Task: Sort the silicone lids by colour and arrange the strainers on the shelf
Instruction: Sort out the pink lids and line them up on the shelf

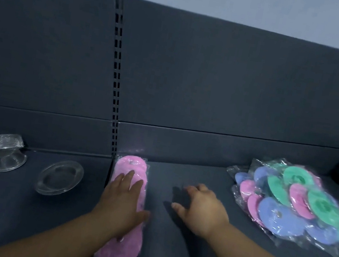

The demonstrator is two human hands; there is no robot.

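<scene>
A row of pink silicone lids [132, 167] in clear wrap runs front to back on the dark shelf [168, 230], just right of the slotted upright. My left hand [125, 197] lies flat on this pink row with its fingers straight. My right hand [202, 209] hovers or rests on the bare shelf to the right of the row, fingers loosely bent, holding nothing. Further right lies a mixed heap of wrapped lids [295, 205] in green, pink and blue.
On the left shelf section stand a clear glass dish [59, 177] and a clear ribbed container [7, 154]. A slotted metal upright [116, 78] divides the grey back panel. The shelf's front edge runs just below my forearms.
</scene>
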